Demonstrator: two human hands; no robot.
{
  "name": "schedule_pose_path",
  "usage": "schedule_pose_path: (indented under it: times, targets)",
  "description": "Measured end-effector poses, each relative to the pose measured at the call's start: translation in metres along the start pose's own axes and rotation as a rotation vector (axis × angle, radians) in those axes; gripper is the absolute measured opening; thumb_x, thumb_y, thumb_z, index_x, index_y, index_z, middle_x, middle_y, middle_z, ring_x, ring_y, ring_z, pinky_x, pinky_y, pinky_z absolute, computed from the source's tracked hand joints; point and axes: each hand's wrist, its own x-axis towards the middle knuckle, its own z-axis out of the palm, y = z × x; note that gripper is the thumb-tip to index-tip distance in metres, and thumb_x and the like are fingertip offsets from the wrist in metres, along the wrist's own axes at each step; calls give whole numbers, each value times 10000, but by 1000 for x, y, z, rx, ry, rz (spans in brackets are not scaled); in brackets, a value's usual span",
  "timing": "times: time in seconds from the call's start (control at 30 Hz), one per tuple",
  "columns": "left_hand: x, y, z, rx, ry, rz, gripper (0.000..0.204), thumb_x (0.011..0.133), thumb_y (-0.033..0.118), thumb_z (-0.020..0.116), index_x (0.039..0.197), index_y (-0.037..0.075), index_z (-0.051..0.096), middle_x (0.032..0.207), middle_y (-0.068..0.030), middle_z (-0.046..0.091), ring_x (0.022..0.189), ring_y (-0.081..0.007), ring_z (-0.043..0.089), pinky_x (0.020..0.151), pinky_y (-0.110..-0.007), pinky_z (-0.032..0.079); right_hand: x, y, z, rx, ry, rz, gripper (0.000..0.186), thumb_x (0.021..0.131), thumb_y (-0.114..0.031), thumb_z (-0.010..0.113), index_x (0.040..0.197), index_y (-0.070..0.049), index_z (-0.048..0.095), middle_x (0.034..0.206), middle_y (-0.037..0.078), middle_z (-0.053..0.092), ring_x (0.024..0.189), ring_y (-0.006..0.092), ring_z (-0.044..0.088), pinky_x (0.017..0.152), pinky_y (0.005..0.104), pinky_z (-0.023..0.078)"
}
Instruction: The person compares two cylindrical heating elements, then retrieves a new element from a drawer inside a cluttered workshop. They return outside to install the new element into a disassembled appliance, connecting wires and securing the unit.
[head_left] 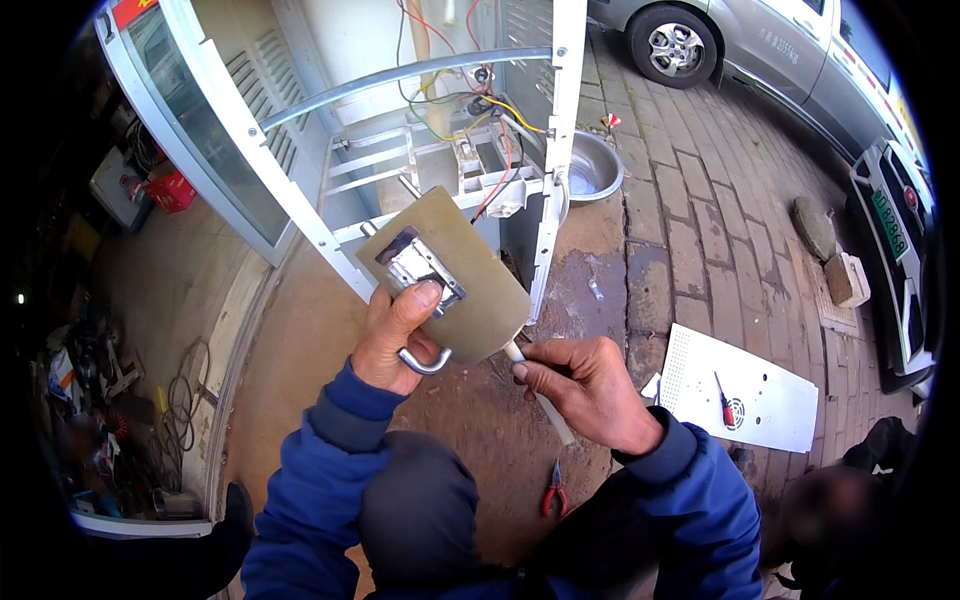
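Observation:
My left hand point(398, 335) grips a flat olive-tan rectangular panel point(480, 275) by its left side, thumb pressed on a silver metal bracket point(415, 262) set in its face. Short metal pipe ends stick out at the panel's upper left, and a bent metal pipe point(425, 362) hooks out below my left fingers. At the panel's lower right corner, my right hand point(590, 385) pinches a pale, whitish hose point(514, 352) between thumb and fingers. The hose's lower length point(556, 420) hangs beneath that hand. Whether the hose sits over a pipe stub there is hard to tell.
An open white metal cabinet frame point(560, 150) with loose coloured wires stands ahead. Beside it is a metal basin point(595, 165). Red-handled pliers point(554, 490) lie near my knees. A screwdriver point(726, 405) rests on a white perforated panel point(780, 400). Vehicles stand at the right.

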Motion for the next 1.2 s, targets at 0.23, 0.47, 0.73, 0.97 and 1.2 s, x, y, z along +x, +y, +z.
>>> schedule_pose_path:
  times: [0.23, 0.47, 0.73, 0.97, 1.2]
  targets:
    - [3, -8, 12, 77, -24, -55, 628, 942, 328, 758, 1410, 13, 482, 1275, -98, 632, 1158, -203, 644, 988, -377, 552, -7, -13, -28, -240, 129, 18, 480, 872, -295, 837, 1117, 87, 680, 910, 191, 708, 810, 227, 673, 723, 369, 548]
    - [12, -18, 34, 275, -149, -179, 686, 968, 465, 709, 1432, 20, 470, 1295, -104, 626, 1183, -202, 628, 997, -382, 546, -2, 17, -33, 183, 67, -102, 874, 857, -394, 845, 1437, 115, 437, 1239, 275, 650, 1084, 292, 683, 913, 400, 559]
    - [26, -26, 35, 36, -244, -327, 794, 972, 384, 645, 1586, 28, 288, 1518, -164, 463, 1388, -273, 494, 1104, -519, 467, -2, 25, -61, 765, 18, 87, 711, 941, -299, 770, 1425, 117, 456, 1280, 191, 630, 1203, 231, 611, 1001, 376, 511]
    - [32, -54, 44, 289, -319, -182, 1157, 760, 356, 908, 1607, 39, 186, 1495, -147, 413, 1362, -274, 501, 1068, -433, 511, -2, 37, -53, 659, 97, 111, 746, 927, -310, 790, 1425, 125, 445, 1221, 183, 652, 1142, 216, 636, 993, 377, 519]
    - [29, -55, 45, 214, -171, -174, 910, 850, 353, 847, 1527, 48, 322, 1362, -113, 550, 1272, -225, 561, 1056, -398, 514, -2, 29, -57, 562, -117, 37, 888, 831, -163, 880, 1491, 118, 355, 1334, 202, 599, 1126, 217, 651, 935, 362, 568]
